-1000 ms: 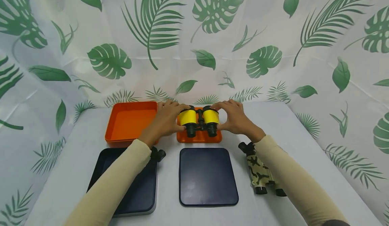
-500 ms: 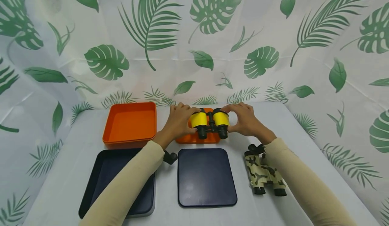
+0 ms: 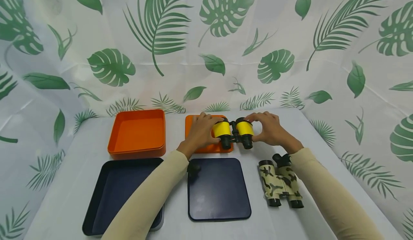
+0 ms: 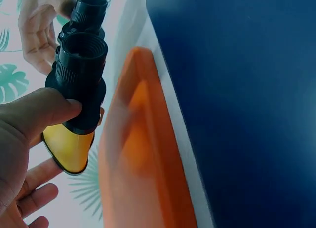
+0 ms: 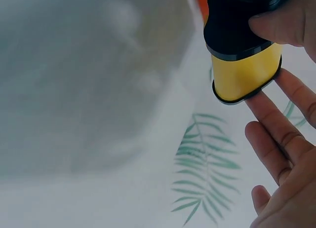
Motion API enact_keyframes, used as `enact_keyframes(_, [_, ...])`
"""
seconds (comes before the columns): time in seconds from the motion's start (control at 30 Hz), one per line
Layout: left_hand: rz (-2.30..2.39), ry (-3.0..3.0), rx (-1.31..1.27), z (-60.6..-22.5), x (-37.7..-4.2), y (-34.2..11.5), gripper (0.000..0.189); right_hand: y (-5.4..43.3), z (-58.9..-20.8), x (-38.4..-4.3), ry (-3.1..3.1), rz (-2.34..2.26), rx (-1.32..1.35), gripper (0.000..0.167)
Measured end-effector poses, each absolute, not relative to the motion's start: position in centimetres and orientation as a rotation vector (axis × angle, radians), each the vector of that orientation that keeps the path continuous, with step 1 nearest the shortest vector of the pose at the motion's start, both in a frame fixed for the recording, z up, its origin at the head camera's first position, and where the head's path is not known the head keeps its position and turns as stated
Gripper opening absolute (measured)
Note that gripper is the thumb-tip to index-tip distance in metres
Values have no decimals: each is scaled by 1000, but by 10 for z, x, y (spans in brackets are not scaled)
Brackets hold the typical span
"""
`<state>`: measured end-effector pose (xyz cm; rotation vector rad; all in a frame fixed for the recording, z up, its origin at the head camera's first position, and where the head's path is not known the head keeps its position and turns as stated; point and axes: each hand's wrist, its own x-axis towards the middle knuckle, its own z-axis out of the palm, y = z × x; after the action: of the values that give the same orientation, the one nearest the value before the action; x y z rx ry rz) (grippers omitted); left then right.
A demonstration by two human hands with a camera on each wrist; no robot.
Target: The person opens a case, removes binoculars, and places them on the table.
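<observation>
smooth glossy plastic binoculars (image 3: 236,135); matt orange plastic lid (image 3: 196,130)

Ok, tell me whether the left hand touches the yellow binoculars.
Touching: in the left wrist view the left hand's thumb presses the yellow binoculars' black barrel.

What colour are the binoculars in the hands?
Yellow with black ends, clearest in the head view.

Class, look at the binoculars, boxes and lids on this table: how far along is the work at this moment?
Done: nothing sits in the orange box or the dark box. In hand: the left hand and right hand hold the yellow binoculars up by the right edge of the orange lid. Left: the camouflage binoculars lie untouched beside the dark lid.
</observation>
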<state>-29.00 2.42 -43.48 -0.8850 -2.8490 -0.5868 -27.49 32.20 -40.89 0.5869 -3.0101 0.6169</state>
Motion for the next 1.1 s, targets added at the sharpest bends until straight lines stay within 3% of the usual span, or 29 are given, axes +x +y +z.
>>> enact_keyframes(1.1, [-606, -2875, -851, -448, -302, 97, 71, 381, -420, -281, -3111, 568, 370, 72])
